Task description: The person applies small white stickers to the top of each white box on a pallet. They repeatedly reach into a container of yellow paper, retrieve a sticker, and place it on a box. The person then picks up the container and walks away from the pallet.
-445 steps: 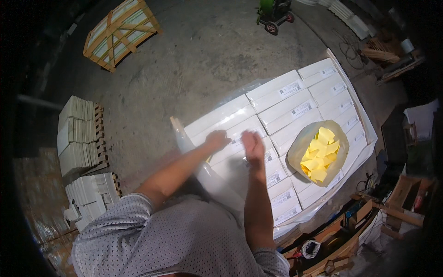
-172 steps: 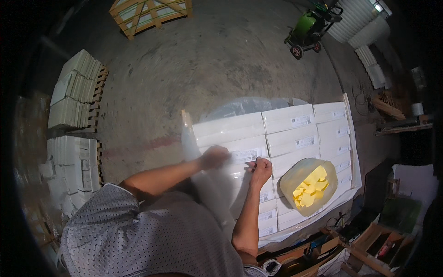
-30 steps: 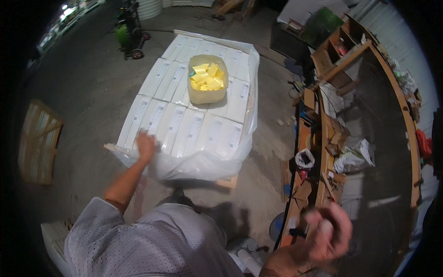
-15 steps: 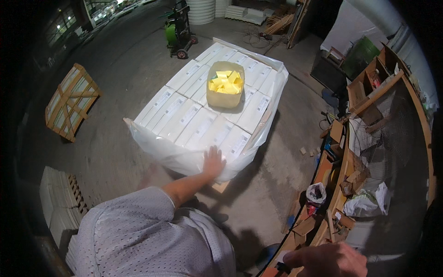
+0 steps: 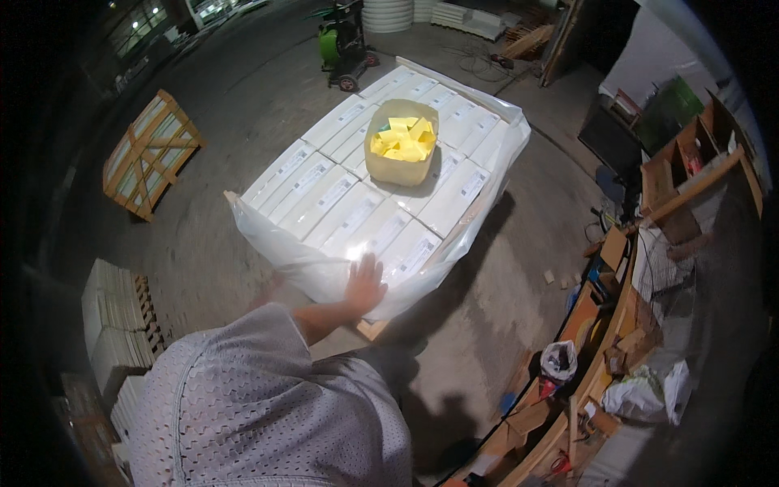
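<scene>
My left hand [image 5: 365, 286] rests with fingers stretched out on the near edge of a pallet load. White boxes [image 5: 357, 223] with printed labels lie in rows there, and clear plastic film [image 5: 304, 272] hangs loosely around their sides. A bit of wooden pallet [image 5: 372, 328] shows under the near corner. On top of the boxes stands a translucent yellowish plastic tub [image 5: 400, 172], open at the top, with yellow paper-like pieces [image 5: 403, 140] inside. My right hand is out of view.
Along the right runs a wooden bench [image 5: 604, 357] cluttered with tools, scraps and plastic bags [image 5: 641, 396]. A wooden crate [image 5: 152, 154] stands at left, above stacked pale boards [image 5: 118, 316]. Behind the load is a wheeled green machine [image 5: 339, 47]. Small wood bits [image 5: 557, 280] lie on the floor.
The right hand, seen at the lower right before, has left the picture. The view has shifted, with the load appearing farther right. My left hand stays on the load's near edge.
</scene>
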{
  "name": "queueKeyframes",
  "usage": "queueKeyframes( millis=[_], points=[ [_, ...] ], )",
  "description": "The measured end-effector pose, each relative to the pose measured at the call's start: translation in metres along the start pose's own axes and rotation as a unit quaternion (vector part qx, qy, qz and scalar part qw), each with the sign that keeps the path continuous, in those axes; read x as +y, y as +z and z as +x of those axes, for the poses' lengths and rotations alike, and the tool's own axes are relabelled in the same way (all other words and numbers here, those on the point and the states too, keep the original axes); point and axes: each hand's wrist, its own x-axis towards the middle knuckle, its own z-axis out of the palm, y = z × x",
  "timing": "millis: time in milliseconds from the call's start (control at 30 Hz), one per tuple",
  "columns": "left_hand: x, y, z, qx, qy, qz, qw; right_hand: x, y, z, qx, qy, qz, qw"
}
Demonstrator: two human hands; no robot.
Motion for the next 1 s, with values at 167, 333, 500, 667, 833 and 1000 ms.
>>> queueKeyframes(
  millis=[167,333,500,667,833,1000],
  points=[
    [0.002,-0.005,0.005,-0.030,-0.006,0.010,0.999,0.091,0.005,0.014,0.051,0.015,0.048,0.997],
    [0.008,-0.014,0.012,-0.073,-0.024,0.014,0.997,0.262,0.085,0.029,0.047,0.266,0.195,0.943],
    [0.008,-0.016,0.016,-0.083,-0.024,0.022,0.996,0.412,0.178,-0.033,-0.047,0.365,0.164,0.915],
    [0.013,-0.020,0.021,-0.075,-0.046,0.004,0.996,0.482,0.202,-0.132,-0.051,0.499,0.185,0.845],
    [0.021,-0.019,0.046,-0.028,-0.120,-0.066,0.990,0.543,0.162,-0.177,0.045,0.570,0.187,0.799],
    [0.001,-0.002,0.109,0.132,-0.320,-0.228,0.910,0.609,0.124,-0.179,0.104,0.580,0.179,0.788]
  ],
)
